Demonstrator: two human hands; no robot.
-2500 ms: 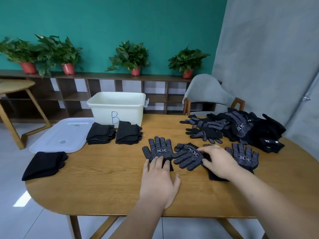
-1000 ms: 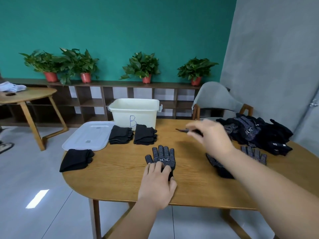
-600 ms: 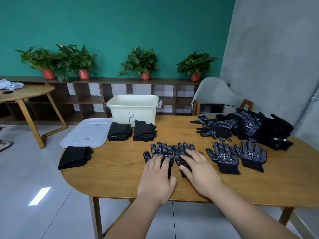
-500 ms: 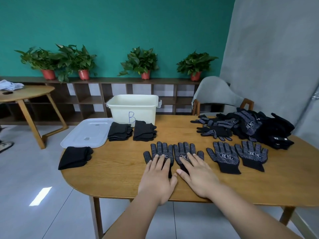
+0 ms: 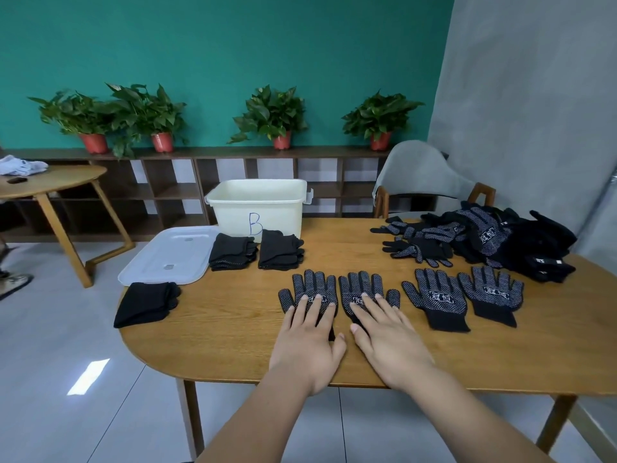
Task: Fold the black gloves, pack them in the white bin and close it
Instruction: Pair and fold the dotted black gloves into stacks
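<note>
The left hand [image 5: 309, 342] was laid flat on a dotted glove [image 5: 312, 285], its fingers straight and slightly spread. The glove's fingers were left showing at twelve o'clock of the fingertips, while its cuff was mostly covered by the palm. The right hand [image 5: 389, 342] was pressed flat in the same way, fingers spread, on a second glove [image 5: 365, 284]. This glove was set just beside the first, at three o'clock of it. Two more gloves [image 5: 434, 299] were spread dots up at about two o'clock of the right hand, apart from it. A loose pile [image 5: 500, 242] was heaped beyond them at one o'clock, at the far right of the table [image 5: 233, 332]. The bin [image 5: 257, 208], marked B, was stood open at eleven o'clock of the left hand, well apart from it. Its lid [image 5: 167, 259] was laid at ten o'clock, at the table's left end. Two folded stacks [image 5: 232, 252] were placed side by side just before the bin, between it and the hands. A third stack [image 5: 145, 302] was set at the lid's near edge, at about nine o'clock of the left hand.
</note>
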